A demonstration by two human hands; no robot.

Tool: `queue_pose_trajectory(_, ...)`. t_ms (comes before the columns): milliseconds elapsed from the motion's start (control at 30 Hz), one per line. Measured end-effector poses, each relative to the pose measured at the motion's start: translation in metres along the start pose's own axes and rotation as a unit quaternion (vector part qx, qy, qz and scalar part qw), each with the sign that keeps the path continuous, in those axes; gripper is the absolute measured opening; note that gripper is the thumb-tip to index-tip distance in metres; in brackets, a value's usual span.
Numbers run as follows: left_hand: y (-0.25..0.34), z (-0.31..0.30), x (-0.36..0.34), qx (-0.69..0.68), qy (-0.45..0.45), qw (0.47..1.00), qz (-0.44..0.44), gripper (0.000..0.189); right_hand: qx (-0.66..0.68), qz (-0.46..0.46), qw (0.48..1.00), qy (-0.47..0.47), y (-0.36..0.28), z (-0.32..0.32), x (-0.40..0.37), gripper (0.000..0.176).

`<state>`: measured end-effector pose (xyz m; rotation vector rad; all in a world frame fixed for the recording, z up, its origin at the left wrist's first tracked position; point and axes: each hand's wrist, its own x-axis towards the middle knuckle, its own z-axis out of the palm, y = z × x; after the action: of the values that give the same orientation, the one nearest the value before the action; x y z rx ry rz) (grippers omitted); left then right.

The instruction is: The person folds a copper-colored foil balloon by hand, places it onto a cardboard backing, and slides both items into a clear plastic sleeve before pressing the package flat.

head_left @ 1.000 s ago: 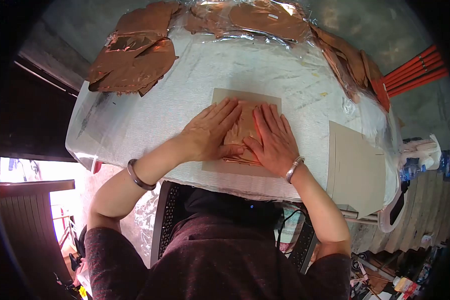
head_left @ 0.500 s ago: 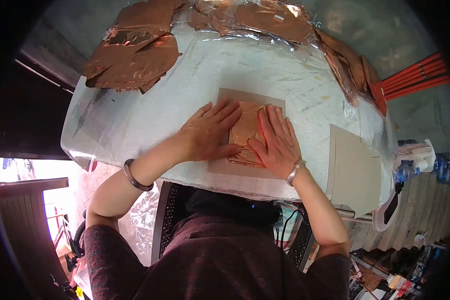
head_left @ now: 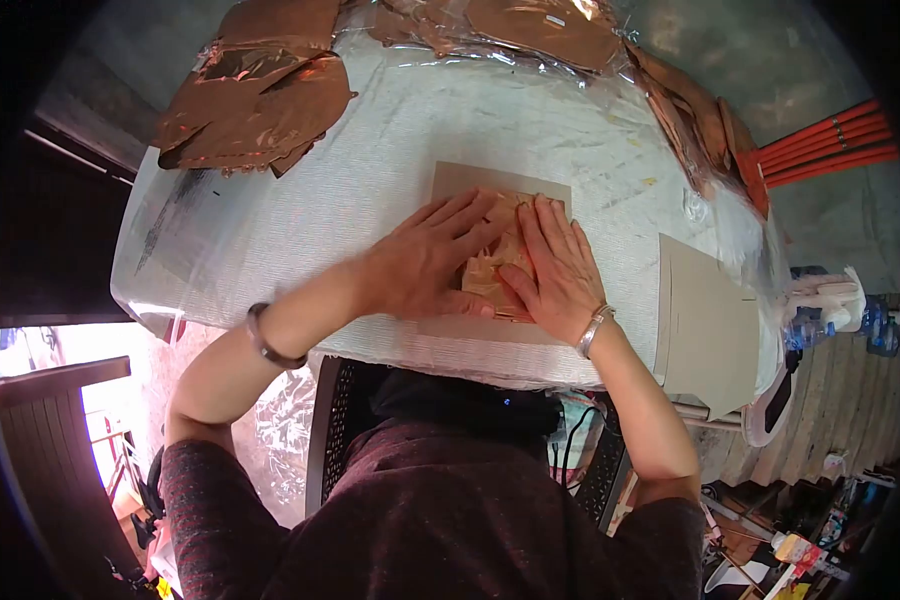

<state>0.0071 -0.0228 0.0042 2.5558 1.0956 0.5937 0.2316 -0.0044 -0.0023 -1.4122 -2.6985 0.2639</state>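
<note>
A tan, wrinkled folded piece lies on a grey-brown card sheet on the white-covered table. My left hand rests flat across the left part of the piece, fingers stretched out toward its upper edge. On the right side of the piece, my right hand lies flat with its fingers extended and its thumb pointing inward. Both palms hide much of the piece and some of the card under it. Neither hand grasps anything.
Brown sheets in clear plastic lie at the table's back left, with more along the back and right. Another grey-brown card lies at the right edge. Orange-red poles stand beyond the table's right side.
My left hand has slid slightly right and inward over the piece, covering more of it. My right hand stays nearly in place. The whole view has shifted slightly.
</note>
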Motion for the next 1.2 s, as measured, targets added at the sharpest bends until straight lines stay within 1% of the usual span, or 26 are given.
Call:
queue_pose_trajectory(33,0.001,-0.004,-0.008,0.000,-0.002,1.000,-0.002,0.081,0.002,-0.001,1.000,-0.002,0.000,0.000,0.000,0.072)
queue_pose_trajectory(100,0.008,-0.012,-0.025,-0.140,0.041,0.988,-0.041,0.054,-0.001,0.001,1.000,-0.004,0.000,-0.002,0.000,0.072)
queue_pose_trajectory(133,0.015,-0.013,-0.032,-0.141,0.038,0.988,-0.044,0.054,0.003,0.001,1.000,-0.006,-0.001,-0.002,0.000,0.072)
queue_pose_trajectory(200,0.028,-0.014,-0.044,-0.139,0.090,0.984,-0.070,0.036,-0.004,0.001,1.000,-0.001,-0.001,-0.003,0.000,0.071)
queue_pose_trajectory(233,0.032,-0.011,-0.045,-0.140,0.089,0.984,-0.072,0.036,-0.003,0.000,1.000,-0.002,-0.001,-0.002,0.000,0.071)
queue_pose_trajectory(300,0.040,-0.002,-0.041,-0.068,0.122,0.990,-0.036,0.030,-0.009,-0.004,1.000,0.003,-0.001,-0.002,0.000,0.071)
queue_pose_trajectory(333,0.043,0.001,-0.038,-0.068,0.123,0.989,-0.037,0.030,-0.010,-0.005,1.000,0.003,-0.001,-0.002,0.000,0.071)
queue_pose_trajectory(400,0.048,0.004,-0.032,0.050,0.093,0.994,-0.039,0.020,-0.008,-0.007,1.000,0.017,-0.001,0.000,0.000,0.070)
queue_pose_trajectory(433,0.050,0.004,-0.030,0.050,0.094,0.994,-0.037,0.020,-0.009,-0.005,1.000,0.018,-0.001,0.000,0.000,0.070)
queue_pose_trajectory(500,0.055,0.002,-0.027,0.161,0.056,0.985,0.008,0.013,-0.007,-0.010,1.000,0.021,-0.001,0.000,0.000,0.071)
queue_pose_trajectory(600,0.060,0.004,-0.018,0.198,0.060,0.978,0.035,0.012,-0.013,-0.014,1.000,0.023,0.001,0.001,0.000,0.072)
queue_pose_trajectory(733,0.067,0.017,-0.011,0.196,0.055,0.978,0.042,0.014,-0.010,-0.022,0.999,0.033,0.003,0.003,-0.001,0.073)
queue_pose_trajectory(800,0.070,0.017,-0.012,0.203,0.055,0.977,0.020,0.016,-0.004,-0.026,0.999,0.038,0.003,0.003,-0.001,0.074)
queue_pose_trajectory(833,0.071,0.015,-0.012,0.203,0.054,0.977,0.022,0.016,-0.003,-0.024,0.999,0.039,0.003,0.003,-0.001,0.074)
queue_pose_trajectory(900,0.074,0.008,-0.017,0.189,0.004,0.982,-0.003,0.016,-0.001,-0.028,0.999,0.040,0.004,0.004,-0.001,0.074)
queue_pose_trajectory(933,0.073,0.005,-0.021,0.192,0.003,0.981,-0.004,0.016,0.000,-0.029,0.999,0.041,0.004,0.004,0.000,0.074)
queue_pose_trajectory(1000,0.071,-0.001,-0.030,0.161,-0.023,0.987,0.001,0.014,0.004,-0.025,0.999,0.038,0.003,0.003,-0.001,0.073)
queue_pose_trajectory(1033,0.068,-0.006,-0.034,0.161,-0.025,0.987,0.001,0.014,0.006,-0.025,0.999,0.038,0.003,0.003,-0.001,0.073)
queue_pose_trajectory(1100,0.059,-0.015,-0.038,0.079,-0.021,0.997,-0.004,0.018,0.006,-0.030,0.999,0.044,0.004,0.004,-0.001,0.072)
queue_pose_trajectory(1133,0.052,-0.015,-0.034,0.079,-0.024,0.997,-0.005,0.018,0.008,-0.030,0.999,0.044,0.004,0.004,-0.002,0.072)
queue_pose_trajectory(1200,0.036,-0.016,-0.020,0.022,0.038,0.998,-0.042,0.038,0.006,-0.023,0.999,0.037,0.002,0.002,-0.002,0.071)
